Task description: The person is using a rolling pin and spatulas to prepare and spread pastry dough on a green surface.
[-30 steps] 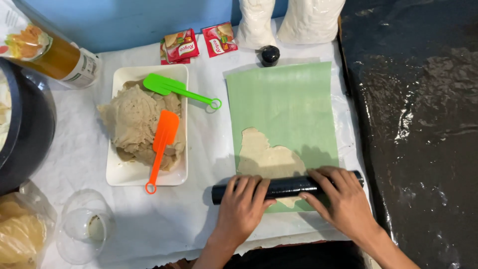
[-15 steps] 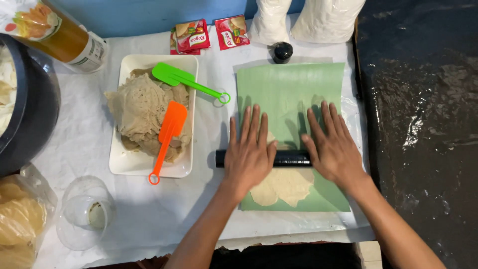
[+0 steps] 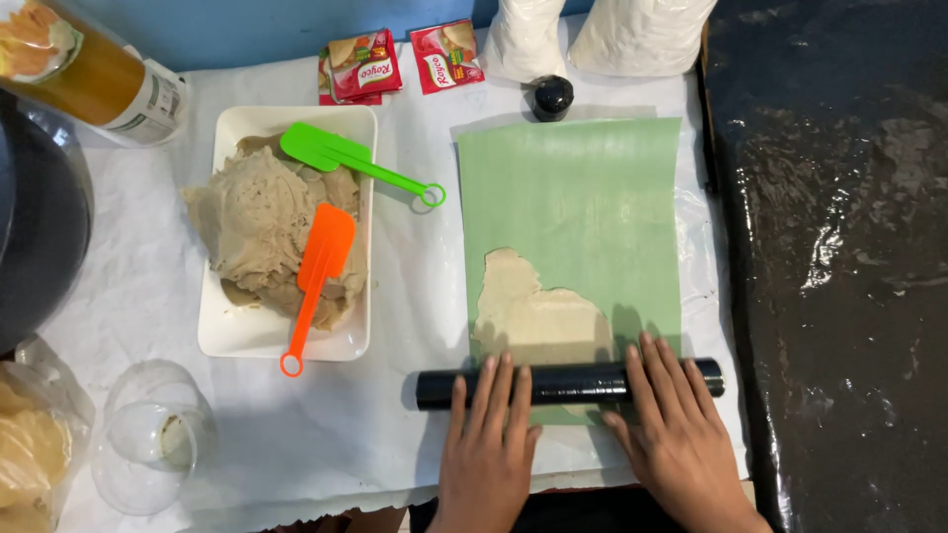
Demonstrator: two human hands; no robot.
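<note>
On the green sheet [image 3: 583, 197], both flat, open hands [image 3: 484, 454] [image 3: 676, 434] press a black rolling pin [image 3: 568, 385] over thin, ragged-edged dough [image 3: 538, 311].

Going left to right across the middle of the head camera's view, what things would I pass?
Dark round pot → white rectangular tray of beige dough → orange plastic spatula → green rectangular mat with flattened dough → wet dark surface.

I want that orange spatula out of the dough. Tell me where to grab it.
Grab the orange spatula by its thin handle near the ring end, coming from the near side. The blade rests on the dough, while the ring overhangs the white tray rim, clean and free.
</note>
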